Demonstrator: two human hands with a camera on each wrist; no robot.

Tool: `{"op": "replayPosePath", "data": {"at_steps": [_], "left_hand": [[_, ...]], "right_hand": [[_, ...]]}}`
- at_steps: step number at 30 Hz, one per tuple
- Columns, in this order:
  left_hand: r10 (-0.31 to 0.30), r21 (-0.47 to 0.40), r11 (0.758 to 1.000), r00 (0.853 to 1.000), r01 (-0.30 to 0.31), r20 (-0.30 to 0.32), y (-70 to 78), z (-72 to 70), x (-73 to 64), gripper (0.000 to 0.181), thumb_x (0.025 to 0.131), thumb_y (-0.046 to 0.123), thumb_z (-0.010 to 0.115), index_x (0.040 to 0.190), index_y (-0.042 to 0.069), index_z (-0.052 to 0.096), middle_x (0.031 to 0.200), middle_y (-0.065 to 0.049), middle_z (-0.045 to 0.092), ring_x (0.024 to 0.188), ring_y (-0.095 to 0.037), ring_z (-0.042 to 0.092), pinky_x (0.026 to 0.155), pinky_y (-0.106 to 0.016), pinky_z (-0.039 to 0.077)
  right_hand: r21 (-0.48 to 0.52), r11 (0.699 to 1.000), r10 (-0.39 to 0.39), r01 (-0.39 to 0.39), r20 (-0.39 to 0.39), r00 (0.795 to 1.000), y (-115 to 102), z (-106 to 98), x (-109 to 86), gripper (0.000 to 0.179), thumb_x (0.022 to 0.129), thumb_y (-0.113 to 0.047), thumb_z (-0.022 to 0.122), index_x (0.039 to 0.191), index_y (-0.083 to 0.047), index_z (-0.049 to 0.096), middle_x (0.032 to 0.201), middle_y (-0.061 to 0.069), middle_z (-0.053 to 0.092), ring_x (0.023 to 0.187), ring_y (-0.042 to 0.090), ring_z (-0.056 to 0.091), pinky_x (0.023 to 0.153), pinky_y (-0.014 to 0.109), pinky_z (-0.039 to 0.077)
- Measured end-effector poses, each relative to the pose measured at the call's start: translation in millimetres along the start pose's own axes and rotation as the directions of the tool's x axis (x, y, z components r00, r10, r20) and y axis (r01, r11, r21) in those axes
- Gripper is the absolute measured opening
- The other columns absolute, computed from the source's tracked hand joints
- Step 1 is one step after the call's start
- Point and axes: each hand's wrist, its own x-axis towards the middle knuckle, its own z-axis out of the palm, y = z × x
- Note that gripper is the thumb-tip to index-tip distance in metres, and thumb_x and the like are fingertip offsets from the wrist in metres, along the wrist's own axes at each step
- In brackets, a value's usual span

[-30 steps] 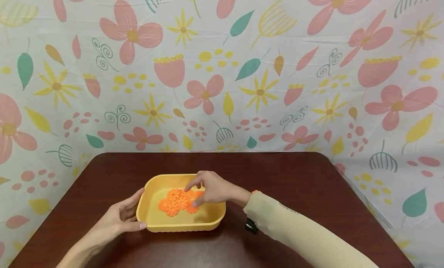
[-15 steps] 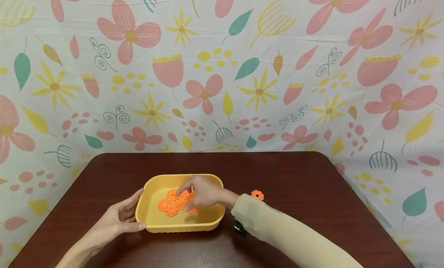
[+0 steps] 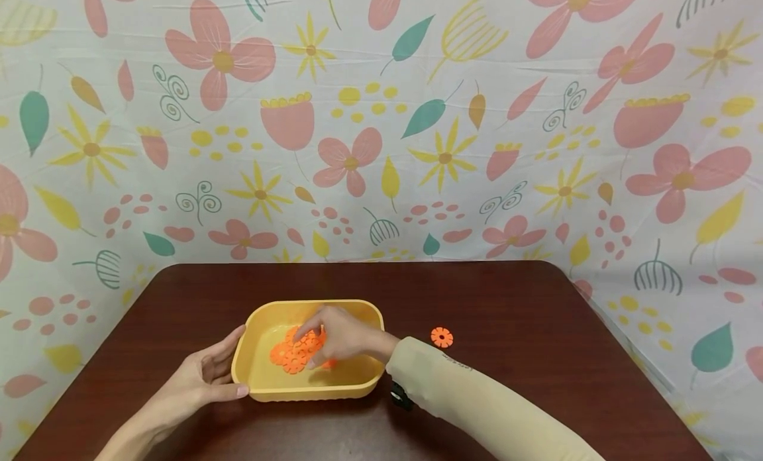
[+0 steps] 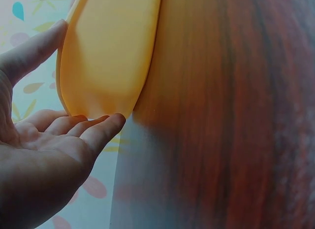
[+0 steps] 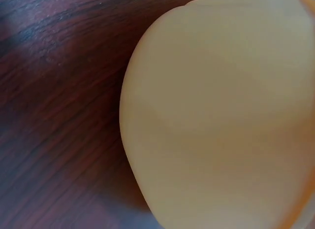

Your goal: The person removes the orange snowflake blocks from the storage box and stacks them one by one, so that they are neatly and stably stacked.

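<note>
A yellow rectangular tray stands on the table with several orange flower-shaped discs piled inside. At its left end my left hand holds the wall, thumb at the front corner and fingers along the side; the left wrist view has this hand against the tray's end. My right hand reaches into the tray over the discs. Its thumb and forefinger are apart and touch or hover at the pile; its other fingers are hidden. Only the tray's outer wall fills the right wrist view, without the hand.
One orange flower disc lies on the dark wooden table, right of the tray. A black wrist strap hangs under the right sleeve. Behind the table hangs a flower-printed cloth.
My right hand has shifted left across the pile of discs, and its sleeve has uncovered the loose disc on the table. My left hand keeps its place on the tray.
</note>
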Motion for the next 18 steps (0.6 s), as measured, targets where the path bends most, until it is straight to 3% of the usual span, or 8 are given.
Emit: {"op": "replayPosePath", "data": {"at_steps": [5, 18], "left_hand": [[0.002, 0.009, 1.000, 1.000, -0.002, -0.007, 0.0, 0.1, 0.5, 0.099, 0.094, 0.000, 0.076, 0.169, 0.005, 0.012, 0.172, -0.020, 0.017, 0.140, -0.012, 0.050, 0.101, -0.029, 0.051], [0.008, 0.012, 1.000, 1.000, -0.008, -0.010, -0.2, 0.0, -0.5, 0.099, 0.094, 0.000, 0.076, 0.169, 0.004, 0.012, 0.171, -0.021, 0.017, 0.139, -0.010, 0.050, 0.101, -0.029, 0.051]], "right_hand": [[-0.019, 1.000, 0.021, -0.022, -0.009, 1.000, 1.5, 5.2, 3.0, 0.045, 0.073, -0.008, 0.099, 0.115, -0.012, 0.083, 0.098, 0.001, 0.070, 0.087, 0.015, 0.054, 0.078, 0.019, 0.042], [-0.063, 0.998, 0.022, -0.023, -0.012, 1.000, 6.1, 13.4, 9.1, 0.045, 0.071, -0.011, 0.099, 0.113, -0.015, 0.085, 0.096, -0.007, 0.073, 0.083, 0.007, 0.047, 0.074, 0.018, 0.040]]}}
